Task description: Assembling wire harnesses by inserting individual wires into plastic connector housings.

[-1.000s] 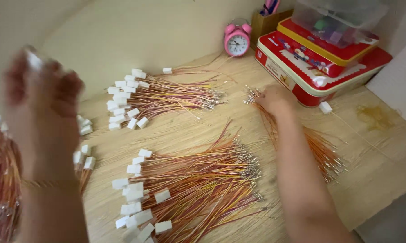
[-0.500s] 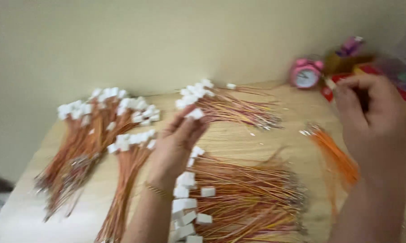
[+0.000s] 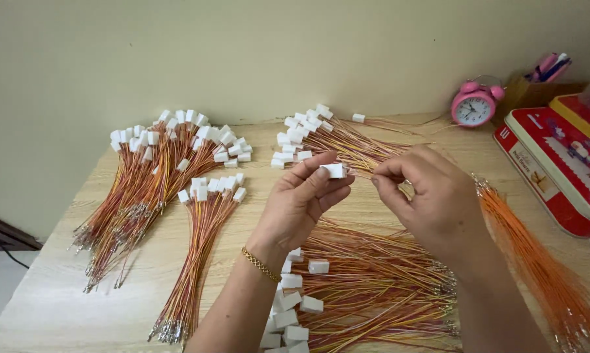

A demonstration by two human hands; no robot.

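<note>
My left hand is raised over the wooden table and pinches a small white plastic connector between thumb and fingers. My right hand is just to its right, fingertips pinched close to the connector, apparently on a thin wire that I can hardly make out. Below both hands lies a bundle of orange and yellow wires with white connectors. A gold bracelet circles my left wrist.
More connector-tipped wire bundles lie at the left, centre left and back. Loose orange wires lie at the right. A pink alarm clock, a pen holder and a red tin box stand at the right.
The view has swung left and steadied. My left hand now holds a white connector up in front of me, and my right hand has come in from the right to meet it.
</note>
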